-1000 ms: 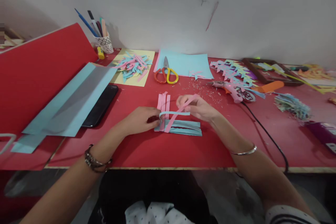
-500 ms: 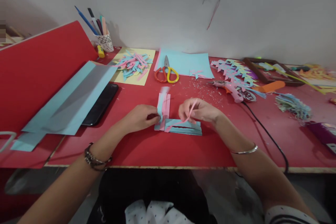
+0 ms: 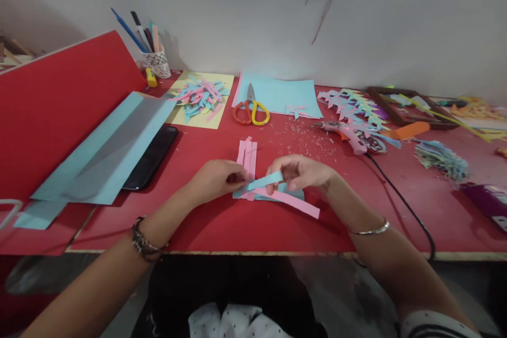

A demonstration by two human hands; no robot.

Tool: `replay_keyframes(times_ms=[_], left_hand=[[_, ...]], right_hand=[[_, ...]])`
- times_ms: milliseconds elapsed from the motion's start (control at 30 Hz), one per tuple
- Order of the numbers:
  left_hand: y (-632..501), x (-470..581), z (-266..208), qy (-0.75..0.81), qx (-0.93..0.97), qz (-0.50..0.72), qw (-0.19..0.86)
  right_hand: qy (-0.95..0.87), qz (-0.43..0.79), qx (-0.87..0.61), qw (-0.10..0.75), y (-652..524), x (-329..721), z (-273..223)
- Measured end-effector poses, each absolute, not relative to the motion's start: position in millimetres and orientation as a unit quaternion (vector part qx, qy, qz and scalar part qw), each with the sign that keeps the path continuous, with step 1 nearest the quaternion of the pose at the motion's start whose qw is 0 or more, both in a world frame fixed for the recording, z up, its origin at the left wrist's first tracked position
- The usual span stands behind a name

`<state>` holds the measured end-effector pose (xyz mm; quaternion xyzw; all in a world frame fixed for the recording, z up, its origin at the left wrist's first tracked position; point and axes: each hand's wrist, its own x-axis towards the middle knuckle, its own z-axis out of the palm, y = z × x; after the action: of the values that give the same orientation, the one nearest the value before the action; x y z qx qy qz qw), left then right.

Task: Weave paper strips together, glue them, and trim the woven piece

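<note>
Pink paper strips (image 3: pixel 247 156) stand upward from a small weave of pink and light blue strips on the red table. My left hand (image 3: pixel 219 178) pinches the weave at its left edge; its fingertips partly cover the crossing. A light blue paper strip (image 3: pixel 264 180) slants up to the right from there. Curled fingers of my right hand (image 3: pixel 303 171) are at this strip's free end, holding it raised. Below them, a loose pink strip (image 3: pixel 297 203) points right and down, over more blue strips (image 3: pixel 291 190) lying flat.
Scissors (image 3: pixel 251 108) lie behind the hands by blue sheets (image 3: pixel 297 92). Cut strips are heaped on a yellow sheet (image 3: pixel 219 119). A pink glue gun (image 3: pixel 348 134) with a black cord (image 3: pixel 400 198) rests right. A phone (image 3: pixel 154 161) lies left, partly under blue paper (image 3: pixel 122 132).
The blue strip that stood upright over the pink ones has come down to the right, into my right hand. The pink strip my right hand held now lies loose, pointing right.
</note>
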<state>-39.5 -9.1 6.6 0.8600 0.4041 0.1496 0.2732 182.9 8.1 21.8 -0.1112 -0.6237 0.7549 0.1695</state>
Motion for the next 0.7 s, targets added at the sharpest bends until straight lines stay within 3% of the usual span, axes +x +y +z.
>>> replay_keyframes(times_ms=[200, 400, 600, 700], left_hand=[[-10.0, -38.5, 4.9, 0.385, 0.868, 0.147, 0.277], [-9.6, -40.5, 4.4, 0.377, 0.868, 0.128, 0.295], [-9.1, -41.9, 1.8, 0.353, 0.875, 0.135, 0.301], [-8.5, -41.6, 2.1, 0.334, 0.883, 0.130, 0.302]], right_hand=[[-0.671, 0.704, -0.111, 0.203, 2.9, 179.6, 27.6], [-0.665, 0.596, -0.247, 0.377, 0.8, 168.9, 26.7], [-0.699, 0.304, -0.404, 0.506, -3.7, 164.2, 29.1], [-0.744, 0.183, -0.400, 0.503, -10.8, 166.2, 38.3]])
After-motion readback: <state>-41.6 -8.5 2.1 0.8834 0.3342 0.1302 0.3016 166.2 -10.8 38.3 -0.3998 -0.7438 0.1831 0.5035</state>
